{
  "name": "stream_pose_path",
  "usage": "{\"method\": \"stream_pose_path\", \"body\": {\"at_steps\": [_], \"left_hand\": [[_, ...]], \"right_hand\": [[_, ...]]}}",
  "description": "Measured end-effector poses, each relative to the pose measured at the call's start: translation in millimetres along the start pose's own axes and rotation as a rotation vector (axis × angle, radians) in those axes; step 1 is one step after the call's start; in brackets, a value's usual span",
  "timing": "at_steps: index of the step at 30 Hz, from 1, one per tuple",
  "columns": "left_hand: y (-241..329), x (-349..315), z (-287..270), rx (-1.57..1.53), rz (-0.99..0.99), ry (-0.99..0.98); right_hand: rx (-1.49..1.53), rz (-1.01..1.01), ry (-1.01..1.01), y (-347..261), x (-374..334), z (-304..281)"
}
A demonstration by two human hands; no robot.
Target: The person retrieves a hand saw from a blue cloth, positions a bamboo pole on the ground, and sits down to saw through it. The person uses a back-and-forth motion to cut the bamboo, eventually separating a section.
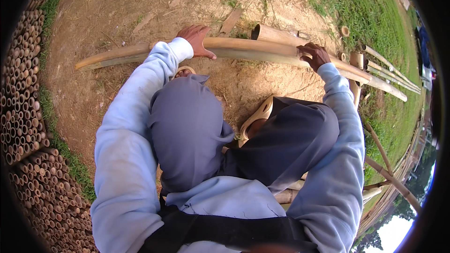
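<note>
While your left hand [193,40] lies over the long bamboo length [258,45], thumb spread wide from the fingers, your right hand [315,56] curls over it farther right; whether that one grips is unclear from above. Tan clog [263,111], moulded, your foot inside. Bamboo length: smooth, tan-brown, crosswise before you on gritty earth [103,23]. Hollow tube [275,34]: dark-mouthed, just beyond. Stacked tubes [21,89]: round-ended, far left. Your sleeves: soft, pale-blue.

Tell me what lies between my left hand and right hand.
Bamboo spans from your left hand to your right hand in the head view.
</note>
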State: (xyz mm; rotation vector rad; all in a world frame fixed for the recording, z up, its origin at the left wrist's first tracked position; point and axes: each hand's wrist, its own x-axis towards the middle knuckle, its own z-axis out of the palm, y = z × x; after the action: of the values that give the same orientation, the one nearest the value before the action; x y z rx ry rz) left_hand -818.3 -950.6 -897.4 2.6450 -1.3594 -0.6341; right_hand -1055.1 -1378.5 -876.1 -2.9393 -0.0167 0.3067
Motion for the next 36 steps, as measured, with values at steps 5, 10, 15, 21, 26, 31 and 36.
{"method": "stream_pose_path", "body": {"at_steps": [5,10,15,21,26,31,36], "left_hand": [[29.7,43.8,1.3,-0.040,0.081,-0.256],[47.9,56.3,26.8,-0.087,0.146,-0.252],[40.6,58.2,44.8,-0.049,0.134,-0.194],[42.6,57.1,58.5,-0.055,0.161,-0.088],[44.4,68.6,68.1,-0.066,0.144,-0.181],[34.1,44.6,52.8,-0.034,0.227,-0.027],[-15.0,-1.2,2.1,0.076,0.155,-0.061]], "right_hand": [[0.050,0.051,-0.100,2.7,4.9,0.2],[0.070,0.099,-0.160,5.5,6.0,1.8],[0.063,0.074,-0.121,-2.5,-1.0,6.5],[-0.159,0.028,-0.222,-7.1,2.2,16.3],[-0.121,0.061,-0.239,5.7,3.0,28.9],[-0.145,-0.010,-0.129,-10.2,0.3,30.2],[-0.138,-0.107,-0.060,-64.3,28.4,18.1]]}}
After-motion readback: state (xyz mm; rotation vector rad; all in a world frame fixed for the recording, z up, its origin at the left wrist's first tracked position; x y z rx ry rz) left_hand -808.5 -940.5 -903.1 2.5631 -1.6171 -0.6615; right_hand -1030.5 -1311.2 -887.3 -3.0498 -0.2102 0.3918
